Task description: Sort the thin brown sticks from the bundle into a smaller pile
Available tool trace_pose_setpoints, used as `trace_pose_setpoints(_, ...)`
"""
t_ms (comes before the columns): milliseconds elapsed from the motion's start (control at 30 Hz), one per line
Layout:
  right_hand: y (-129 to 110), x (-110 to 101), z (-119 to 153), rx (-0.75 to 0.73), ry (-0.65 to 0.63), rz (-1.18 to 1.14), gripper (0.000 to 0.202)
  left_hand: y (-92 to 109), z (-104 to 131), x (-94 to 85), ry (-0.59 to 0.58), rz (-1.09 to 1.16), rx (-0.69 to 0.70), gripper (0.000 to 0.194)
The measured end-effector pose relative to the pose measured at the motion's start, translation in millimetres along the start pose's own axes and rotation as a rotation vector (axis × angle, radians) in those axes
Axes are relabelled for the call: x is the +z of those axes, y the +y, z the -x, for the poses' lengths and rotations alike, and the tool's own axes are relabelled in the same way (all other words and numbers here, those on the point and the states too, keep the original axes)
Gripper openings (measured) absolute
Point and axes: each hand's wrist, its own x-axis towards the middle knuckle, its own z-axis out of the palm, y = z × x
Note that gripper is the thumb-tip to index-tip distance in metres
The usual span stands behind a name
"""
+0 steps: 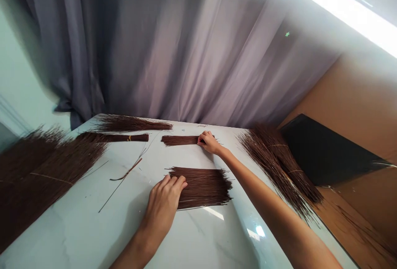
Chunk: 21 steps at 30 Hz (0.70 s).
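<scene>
Two short, flat stacks of thin dark-brown sticks lie crosswise on the white table. At the left end of the wider near stack [204, 186], my left hand [166, 198] has its fingers curled over the stick ends. My right hand [209, 142] reaches farther out, its fingers closed in a pinch at the right end of the narrower far stack [180, 140]. The undersides of both hands' fingertips are hidden. To the left of the stacks, a small tied strip [126, 174] lies beside a few loose sticks.
A large pile of long sticks [46, 169] covers the table's left side. A bundle with a yellow tie [129, 138] and a loose sheaf [133, 123] lie at the back left. Tied bundles [279, 161] line the right edge, beside a black panel [328, 149]. A grey curtain [173, 54] hangs behind.
</scene>
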Motion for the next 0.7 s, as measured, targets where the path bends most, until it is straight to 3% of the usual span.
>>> trace_pose_setpoints(333,-6,-3,4,-0.061,0.013,0.042,0.032,-2,2,5.0,-0.084,-0.073,0.006,0.026)
trace_pose_setpoints(567,-14,-2,6,-0.046,0.073,0.045,0.029,-8,2,16.4,-0.047,-0.083,0.025,0.03)
trace_pose_setpoints(700,-23,-18,7,-0.017,0.152,0.024,0.012,-12,2,17.7,0.04,0.048,0.056,0.035)
